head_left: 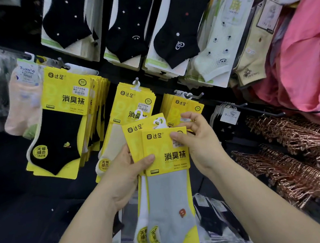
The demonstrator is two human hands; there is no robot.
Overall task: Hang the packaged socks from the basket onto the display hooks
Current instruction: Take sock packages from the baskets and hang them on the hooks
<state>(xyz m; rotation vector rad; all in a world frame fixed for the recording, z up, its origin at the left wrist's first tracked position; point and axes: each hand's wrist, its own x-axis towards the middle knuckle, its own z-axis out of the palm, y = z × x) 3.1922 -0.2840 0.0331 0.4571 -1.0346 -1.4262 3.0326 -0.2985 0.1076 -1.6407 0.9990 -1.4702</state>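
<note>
My left hand point(127, 172) grips a small stack of yellow-carded sock packs by their left edge, thumb across the front. The front pack point(169, 190) holds a grey sock; a pack with a white sock point(142, 217) lies behind it. My right hand point(197, 137) pinches the top right corner of the front pack's card, thumb on its face. White plastic hangers point(158, 121) stick up from the stack. Straight behind hangs a row of the same yellow packs on a display hook point(136, 80), and another yellow row hangs on a hook point(188, 95) to its right.
A thick row of yellow packs with black socks point(59, 130) hangs at left. Black dotted socks point(127, 27) and pale socks hang above. Pink garments point(304, 50) and copper-coloured hangers point(294, 158) fill the right. Dark packaged socks point(211, 213) lie below, behind the stack.
</note>
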